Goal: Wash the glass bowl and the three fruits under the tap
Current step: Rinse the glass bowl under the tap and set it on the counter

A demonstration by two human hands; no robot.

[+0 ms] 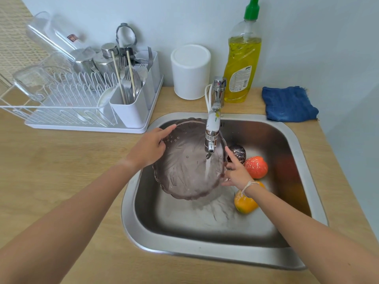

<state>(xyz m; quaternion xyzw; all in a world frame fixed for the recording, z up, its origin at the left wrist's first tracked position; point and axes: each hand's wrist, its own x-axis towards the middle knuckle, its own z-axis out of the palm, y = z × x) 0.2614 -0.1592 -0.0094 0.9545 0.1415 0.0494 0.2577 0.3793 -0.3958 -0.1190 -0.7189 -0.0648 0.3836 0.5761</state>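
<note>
Glass bowl held tilted over sink, tap water running into it; left hand grips far-left rim, right hand grips right rim; three fruits (dark, red-orange, yellow-orange) lie just right.

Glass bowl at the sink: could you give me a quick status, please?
Left hand and right hand grip glass bowl by rim. Tap running into it. Three fruits wait in sink. Nothing obstructing.
</note>
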